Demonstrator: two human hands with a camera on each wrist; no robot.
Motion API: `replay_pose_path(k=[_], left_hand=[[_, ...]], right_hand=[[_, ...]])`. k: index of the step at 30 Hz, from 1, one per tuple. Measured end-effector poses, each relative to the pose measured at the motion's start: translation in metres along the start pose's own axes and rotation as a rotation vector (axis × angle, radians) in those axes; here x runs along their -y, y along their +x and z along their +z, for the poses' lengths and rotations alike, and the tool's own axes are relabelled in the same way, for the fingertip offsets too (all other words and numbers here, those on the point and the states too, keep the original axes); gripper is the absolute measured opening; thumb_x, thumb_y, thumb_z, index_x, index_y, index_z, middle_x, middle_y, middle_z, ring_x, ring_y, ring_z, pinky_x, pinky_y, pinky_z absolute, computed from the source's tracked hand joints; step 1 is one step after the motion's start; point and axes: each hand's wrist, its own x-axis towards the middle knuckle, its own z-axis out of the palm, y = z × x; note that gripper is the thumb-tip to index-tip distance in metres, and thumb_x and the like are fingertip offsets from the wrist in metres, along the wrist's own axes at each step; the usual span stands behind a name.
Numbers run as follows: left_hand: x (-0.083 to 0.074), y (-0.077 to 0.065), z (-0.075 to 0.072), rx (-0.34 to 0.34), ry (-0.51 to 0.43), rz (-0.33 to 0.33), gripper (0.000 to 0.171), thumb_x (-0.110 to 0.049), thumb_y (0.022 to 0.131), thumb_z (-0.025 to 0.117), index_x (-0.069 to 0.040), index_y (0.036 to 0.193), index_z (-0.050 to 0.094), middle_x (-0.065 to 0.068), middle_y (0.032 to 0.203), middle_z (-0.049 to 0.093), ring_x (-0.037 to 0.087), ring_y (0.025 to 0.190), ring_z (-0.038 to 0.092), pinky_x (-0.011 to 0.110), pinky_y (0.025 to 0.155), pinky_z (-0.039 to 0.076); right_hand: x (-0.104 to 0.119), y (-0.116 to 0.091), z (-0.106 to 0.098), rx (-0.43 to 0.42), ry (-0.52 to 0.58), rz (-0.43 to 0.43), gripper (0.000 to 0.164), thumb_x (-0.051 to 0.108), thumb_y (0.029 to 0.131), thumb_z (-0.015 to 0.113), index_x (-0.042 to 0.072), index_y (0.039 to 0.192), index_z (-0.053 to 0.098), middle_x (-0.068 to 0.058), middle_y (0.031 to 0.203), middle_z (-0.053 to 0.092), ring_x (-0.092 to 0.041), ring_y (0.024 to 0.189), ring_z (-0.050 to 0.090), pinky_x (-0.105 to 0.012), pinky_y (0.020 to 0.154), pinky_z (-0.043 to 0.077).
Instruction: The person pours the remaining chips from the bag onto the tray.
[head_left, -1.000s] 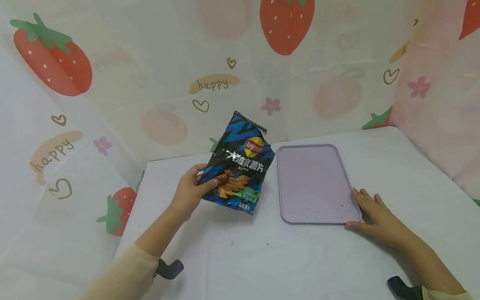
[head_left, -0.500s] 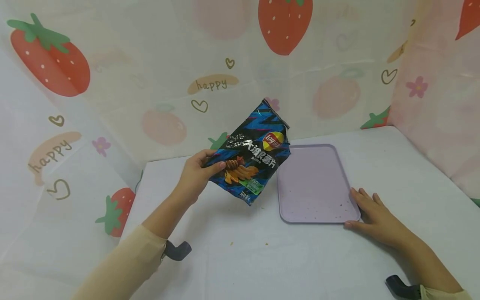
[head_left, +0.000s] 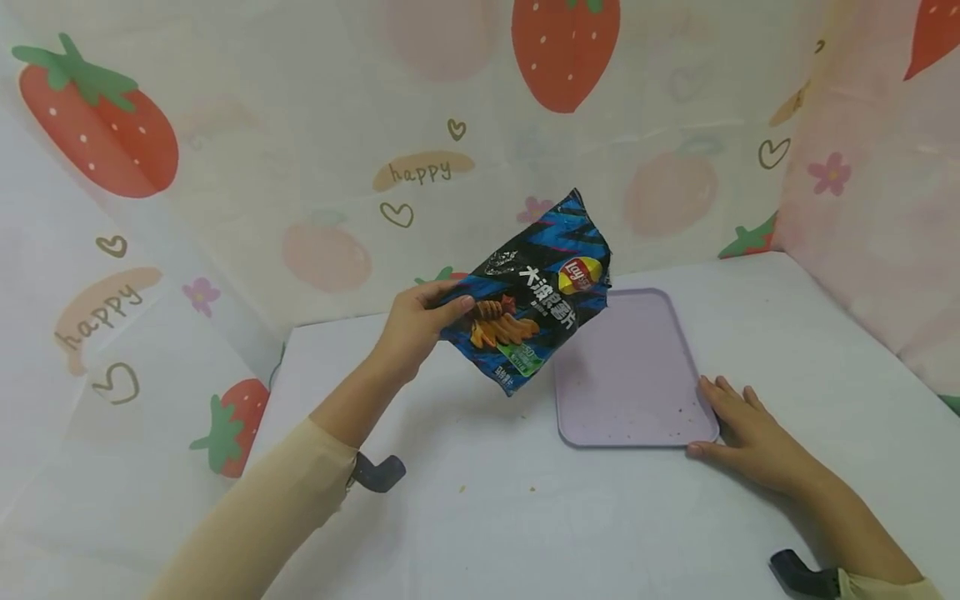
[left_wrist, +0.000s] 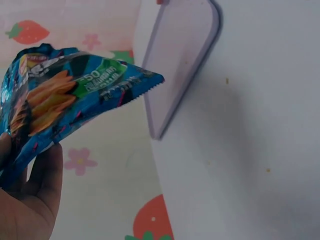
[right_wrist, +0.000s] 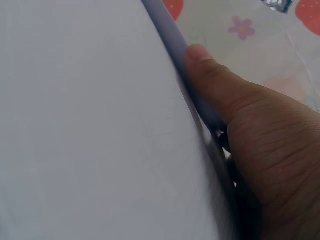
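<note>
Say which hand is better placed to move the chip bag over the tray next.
Probably the left hand: it grips the chip bag, held up where it overlaps the tray in the head view. The right hand only touches the tray's near right corner.

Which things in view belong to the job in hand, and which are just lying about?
Part of the work:
chip bag, held by the left hand
purple tray, touched by the right hand

Just there:
crumb-like bits on the white table
strawberry-print backdrop
</note>
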Motion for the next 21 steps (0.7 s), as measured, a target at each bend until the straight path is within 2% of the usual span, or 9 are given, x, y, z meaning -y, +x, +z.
replay_pose_path(k=[11, 21], left_hand=[[-0.011, 0.017, 0.015, 0.03, 0.02, 0.029, 0.031, -0.03, 0.096, 0.075, -0.011, 0.121, 0.073, 0.008, 0.116, 0.069, 0.023, 0.102, 0.066, 0.039, 0.096, 0.056], [-0.023, 0.026, 0.032, 0.049, 0.008, 0.051, 0.028, -0.029, 0.094, 0.077, -0.009, 0.113, 0.076, 0.007, 0.111, 0.072, 0.021, 0.101, 0.066, 0.039, 0.096, 0.055]], right_hand=[[0.0, 0.001, -0.002, 0.015, 0.003, 0.018, 0.101, 0.047, 0.09, 0.076, 0.005, 0.163, 0.021, -0.025, 0.166, 0.022, -0.043, 0.156, 0.01, -0.048, 0.126, -0.012], [-0.001, 0.002, -0.002, 0.046, -0.011, 0.075, 0.107, 0.058, 0.088, 0.074, 0.008, 0.164, 0.018, -0.023, 0.167, 0.019, -0.042, 0.157, 0.008, -0.048, 0.126, -0.014]])
